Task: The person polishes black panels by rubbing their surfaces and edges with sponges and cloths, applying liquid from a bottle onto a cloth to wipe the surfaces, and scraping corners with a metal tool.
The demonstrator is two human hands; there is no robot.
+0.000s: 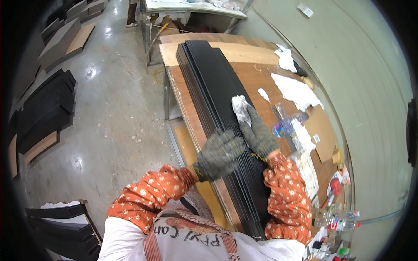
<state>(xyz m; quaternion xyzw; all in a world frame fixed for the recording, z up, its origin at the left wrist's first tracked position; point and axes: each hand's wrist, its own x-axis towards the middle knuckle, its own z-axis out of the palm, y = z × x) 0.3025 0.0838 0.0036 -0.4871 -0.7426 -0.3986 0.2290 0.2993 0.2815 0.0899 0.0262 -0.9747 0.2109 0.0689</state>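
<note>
A stack of long black boards point(230, 82) lies lengthwise along the wooden table, its layered edges showing on the left side. My right hand point(260, 134), in a dark grey knit glove, presses a crumpled white cloth point(240, 109) onto the top board. Over the left edges of the stack is my left hand point(221, 152), gloved the same way, its fingers stretched out and slightly blurred. Nothing shows in it; whether it touches the boards I cannot tell.
Right of the stack, the table point(257, 78) bears a clear plastic bottle point(284, 128), white cloths point(296, 90) and cardboard point(323, 135). Several bottles point(337, 217) crowd the lower right. More black boards point(45, 108) stand on the floor at left. A person's leg point(132, 14) shows far back.
</note>
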